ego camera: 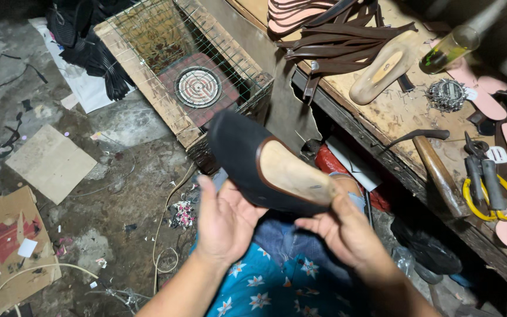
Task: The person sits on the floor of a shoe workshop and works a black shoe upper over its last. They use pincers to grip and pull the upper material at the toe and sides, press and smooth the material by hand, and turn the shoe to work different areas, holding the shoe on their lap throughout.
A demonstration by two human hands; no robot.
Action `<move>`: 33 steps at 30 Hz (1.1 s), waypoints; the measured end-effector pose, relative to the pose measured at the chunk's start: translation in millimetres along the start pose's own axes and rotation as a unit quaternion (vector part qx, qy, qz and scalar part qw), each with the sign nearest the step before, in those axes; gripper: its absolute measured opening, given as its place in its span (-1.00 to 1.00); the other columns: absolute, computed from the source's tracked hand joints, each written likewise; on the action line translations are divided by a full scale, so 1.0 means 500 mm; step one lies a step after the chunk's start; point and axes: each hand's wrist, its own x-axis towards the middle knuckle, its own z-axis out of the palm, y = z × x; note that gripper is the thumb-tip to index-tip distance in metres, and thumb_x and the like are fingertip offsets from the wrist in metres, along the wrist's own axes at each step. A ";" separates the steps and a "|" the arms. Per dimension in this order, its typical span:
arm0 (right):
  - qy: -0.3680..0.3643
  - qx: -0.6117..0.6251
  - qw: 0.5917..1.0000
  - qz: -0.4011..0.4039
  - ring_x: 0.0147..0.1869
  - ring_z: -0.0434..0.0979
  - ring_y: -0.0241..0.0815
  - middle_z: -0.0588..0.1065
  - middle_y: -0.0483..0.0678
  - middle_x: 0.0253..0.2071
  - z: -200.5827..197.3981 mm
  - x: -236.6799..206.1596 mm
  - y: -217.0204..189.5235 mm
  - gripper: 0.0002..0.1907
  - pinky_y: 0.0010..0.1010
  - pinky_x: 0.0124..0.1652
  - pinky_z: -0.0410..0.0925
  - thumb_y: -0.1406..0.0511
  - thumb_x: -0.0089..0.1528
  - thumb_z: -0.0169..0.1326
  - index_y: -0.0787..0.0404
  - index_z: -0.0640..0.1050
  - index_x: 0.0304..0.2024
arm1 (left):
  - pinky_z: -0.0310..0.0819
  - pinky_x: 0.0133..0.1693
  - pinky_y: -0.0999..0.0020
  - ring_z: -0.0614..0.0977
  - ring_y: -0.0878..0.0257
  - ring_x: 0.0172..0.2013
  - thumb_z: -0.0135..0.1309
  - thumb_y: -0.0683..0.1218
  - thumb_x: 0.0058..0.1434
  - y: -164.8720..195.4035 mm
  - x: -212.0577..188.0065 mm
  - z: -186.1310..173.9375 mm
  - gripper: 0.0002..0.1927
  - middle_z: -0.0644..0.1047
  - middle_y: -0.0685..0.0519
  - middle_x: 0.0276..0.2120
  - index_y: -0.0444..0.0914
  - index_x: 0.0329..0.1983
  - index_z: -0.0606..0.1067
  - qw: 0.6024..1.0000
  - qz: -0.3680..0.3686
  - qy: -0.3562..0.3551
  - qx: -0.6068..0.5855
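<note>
- Head view: I am looking down at a black shoe upper (247, 158) stretched over a pale wooden last (291, 173), held in the air above my lap and clear of the tabletop (394, 111).
- My left hand (224, 220) is cupping it from below with the palm open and the fingers spread, not clamped.
- My right hand (344, 226) is pinching the heel end of the last, thumb on top; that looks like the only firm hold.
- The toe end is blurring, so I judge the shoe is moving; with one hand only cradling, it could be slipping off toward the littered floor (118, 170).
- Just ahead, an electric coil heater (198, 87) is sitting in a wire-meshed wooden box (148, 88); a shoe swinging forward could be striking the mesh or coming too close to the heat.
- To my right, a hammer (438, 167) and yellow-handled pliers (488, 188) are lying near the tabletop edge; my right elbow could be knocking them off.
- A spare last (382, 67) and brown leather straps (347, 41) are lying farther back, well apart from my hands.
</note>
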 end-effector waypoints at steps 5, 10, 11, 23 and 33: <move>0.039 -0.098 0.993 -0.048 0.17 0.47 -0.13 0.43 -0.01 0.20 -0.034 0.040 -0.084 -0.22 -0.18 0.03 0.39 0.02 0.25 0.15 0.08 0.25 0.45 | 0.41 0.20 0.01 0.56 0.02 0.15 -0.10 0.25 0.34 0.026 0.001 -0.070 -0.33 0.52 -0.13 0.18 -0.31 0.31 0.33 0.974 -0.209 0.077 -0.037; 0.052 -0.253 0.962 -0.091 0.14 0.36 -0.23 0.39 -0.07 0.18 -0.017 0.097 -0.110 -0.23 -0.31 0.12 0.25 0.20 0.19 0.21 0.07 0.29 0.44 | 0.42 0.23 0.18 0.58 0.17 0.14 0.21 -0.06 0.30 -0.028 0.024 -0.109 -0.34 0.52 -0.09 0.19 -0.39 0.39 0.31 0.955 -0.274 -0.054 0.096; 0.047 -0.213 0.971 -0.094 0.19 0.40 -0.24 0.41 -0.08 0.20 -0.010 0.107 -0.102 -0.26 -0.31 0.17 0.29 0.21 0.18 0.19 0.06 0.28 0.40 | 0.42 0.23 0.20 0.58 0.18 0.14 0.24 -0.09 0.28 -0.038 0.030 -0.109 -0.32 0.52 -0.08 0.18 -0.39 0.41 0.31 0.956 -0.259 -0.077 0.112; 0.041 -0.038 0.998 0.026 0.05 0.58 -0.17 0.57 0.02 0.00 -0.021 0.104 0.003 -0.67 -0.23 0.10 0.42 0.26 0.38 0.04 0.36 0.48 0.11 | 0.42 0.23 0.19 0.57 0.18 0.14 0.21 -0.10 0.28 -0.039 0.046 -0.094 -0.40 0.53 -0.05 0.16 -0.33 0.35 0.32 0.973 -0.183 0.033 0.139; 0.026 -0.093 0.995 -0.035 0.14 0.52 -0.25 0.53 -0.12 0.09 0.036 0.078 -0.054 -0.48 -0.29 0.11 0.39 0.20 0.27 0.12 0.14 0.42 0.27 | 0.43 0.21 0.20 0.58 0.18 0.12 0.29 -0.09 0.21 -0.057 -0.011 -0.100 -0.30 0.54 -0.06 0.14 -0.34 0.36 0.30 0.964 -0.227 0.012 0.136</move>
